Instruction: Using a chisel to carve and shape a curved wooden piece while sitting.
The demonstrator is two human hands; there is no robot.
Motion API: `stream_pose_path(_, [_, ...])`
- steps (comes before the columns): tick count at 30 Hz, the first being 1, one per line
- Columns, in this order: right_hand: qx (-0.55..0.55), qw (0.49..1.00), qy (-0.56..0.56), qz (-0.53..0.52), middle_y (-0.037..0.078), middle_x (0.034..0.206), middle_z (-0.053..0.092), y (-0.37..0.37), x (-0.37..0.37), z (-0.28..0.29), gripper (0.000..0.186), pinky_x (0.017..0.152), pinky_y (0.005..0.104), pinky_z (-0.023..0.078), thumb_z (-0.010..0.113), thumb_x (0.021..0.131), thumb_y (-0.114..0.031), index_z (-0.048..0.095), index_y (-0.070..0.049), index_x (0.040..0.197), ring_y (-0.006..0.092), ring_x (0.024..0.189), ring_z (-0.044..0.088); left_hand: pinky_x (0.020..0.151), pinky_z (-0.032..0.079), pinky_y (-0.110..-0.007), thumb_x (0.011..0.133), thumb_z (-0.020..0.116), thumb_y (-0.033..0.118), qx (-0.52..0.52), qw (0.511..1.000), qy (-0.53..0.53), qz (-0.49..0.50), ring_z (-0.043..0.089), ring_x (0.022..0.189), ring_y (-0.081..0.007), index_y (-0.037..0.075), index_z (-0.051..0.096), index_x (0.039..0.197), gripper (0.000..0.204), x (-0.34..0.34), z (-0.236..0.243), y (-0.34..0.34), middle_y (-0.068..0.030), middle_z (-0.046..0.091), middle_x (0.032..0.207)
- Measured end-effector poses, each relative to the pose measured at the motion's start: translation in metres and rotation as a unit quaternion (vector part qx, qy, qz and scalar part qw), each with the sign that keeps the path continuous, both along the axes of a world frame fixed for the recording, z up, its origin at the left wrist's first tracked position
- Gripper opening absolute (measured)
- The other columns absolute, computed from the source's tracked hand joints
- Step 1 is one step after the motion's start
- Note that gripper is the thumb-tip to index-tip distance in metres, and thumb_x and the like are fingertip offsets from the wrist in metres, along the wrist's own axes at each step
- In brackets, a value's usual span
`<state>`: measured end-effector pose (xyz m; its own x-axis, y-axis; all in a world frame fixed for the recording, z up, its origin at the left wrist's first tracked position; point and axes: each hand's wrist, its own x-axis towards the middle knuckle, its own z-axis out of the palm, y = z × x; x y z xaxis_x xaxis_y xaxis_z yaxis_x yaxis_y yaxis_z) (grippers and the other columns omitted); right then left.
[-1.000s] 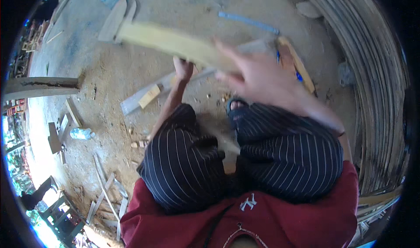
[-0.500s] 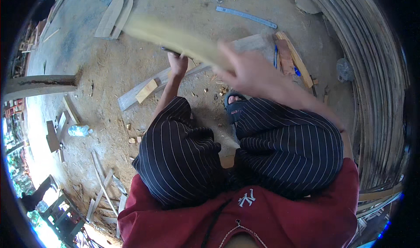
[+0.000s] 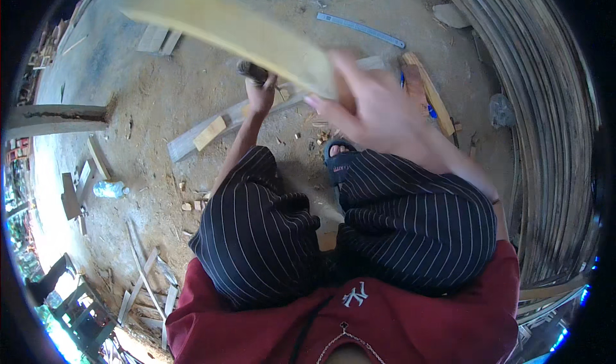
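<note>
A long pale wooden board (image 3: 231, 33) with a rounded end is pinched by my right hand (image 3: 388, 110) at its near right end. It slants up to the far left, held above the ground and slightly blurred. Below its middle, my left hand (image 3: 260, 96) is closed around a dark, rounded tool (image 3: 252, 71); the board and fingers hide part of it, so its kind is unclear. Under both hands a grey plank (image 3: 186, 144) lies slantwise on the ground, with a small wood block (image 3: 210, 133) on it. Small wood offcuts (image 3: 323, 136) lie near my foot.
A metal ruler (image 3: 360, 30) lies at the far side. Wood strips (image 3: 431, 101) and a blue pen (image 3: 432, 111) are on the right, before stacked long slats (image 3: 545, 120). Cut boards (image 3: 154, 38) lie far left. A plastic bottle (image 3: 110, 189) and a post (image 3: 58, 121) are left.
The board has risen, and its far end has swung up and to the left. My left hand has turned slightly, showing more of the dark tool's rounded end.
</note>
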<state>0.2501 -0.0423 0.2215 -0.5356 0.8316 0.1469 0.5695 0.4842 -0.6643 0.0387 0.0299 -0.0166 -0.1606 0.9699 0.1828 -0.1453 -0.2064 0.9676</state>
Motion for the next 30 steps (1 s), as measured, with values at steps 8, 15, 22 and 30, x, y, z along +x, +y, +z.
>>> stream_pose_path(8, [-0.039,0.995,-0.086,-0.04,0.023,0.068,0.06,0.001,0.008,-0.005,0.047,0.058,0.0441,0.05,0.052,0.085,-0.037,0.045,0.005,0.105,0.0362,0.062,0.062,0.066,0.046,-0.03,0.08,0.058,0.004,0.049,0.991,0.075,0.104,0.056,0.07,-0.016,-0.002,0.057,0.078,0.006,0.007,0.012,0.0,-0.0016,0.058,0.072])
stream_pose_path(15, [-0.052,0.977,-0.205,0.013,0.022,0.066,0.06,-0.002,0.003,0.001,0.044,0.061,0.045,0.048,0.056,0.084,-0.035,0.045,0.004,0.103,0.0363,0.065,0.063,0.068,0.046,-0.029,0.076,0.054,-0.002,0.032,0.99,0.12,0.066,0.057,0.069,-0.0159,-0.002,0.057,0.079,0.004,0.001,0.008,0.003,-0.0055,0.06,0.07])
stream_pose_path(22, [-0.088,0.995,-0.038,-0.039,0.022,0.062,0.059,-0.006,0.0,0.002,0.049,0.055,0.0474,0.048,0.054,0.083,-0.042,0.045,0.003,0.1,0.0386,0.059,0.061,0.053,0.037,-0.025,0.083,0.059,0.006,0.042,0.997,0.051,0.045,0.041,0.061,-0.0064,0.005,0.047,0.071,0.018,0.005,0.006,-0.004,0.0037,0.046,0.066])
stream_pose_path(30, [0.032,0.989,0.122,-0.08,0.02,0.068,0.061,-0.002,0.007,-0.014,0.048,0.056,0.0474,0.049,0.054,0.083,-0.042,0.046,0.001,0.103,0.0376,0.062,0.062,0.052,0.035,-0.025,0.085,0.06,0.012,0.007,1.0,0.027,0.013,0.038,0.057,-0.0077,0.006,0.045,0.067,0.023,-0.002,0.0,-0.004,0.0021,0.043,0.062])
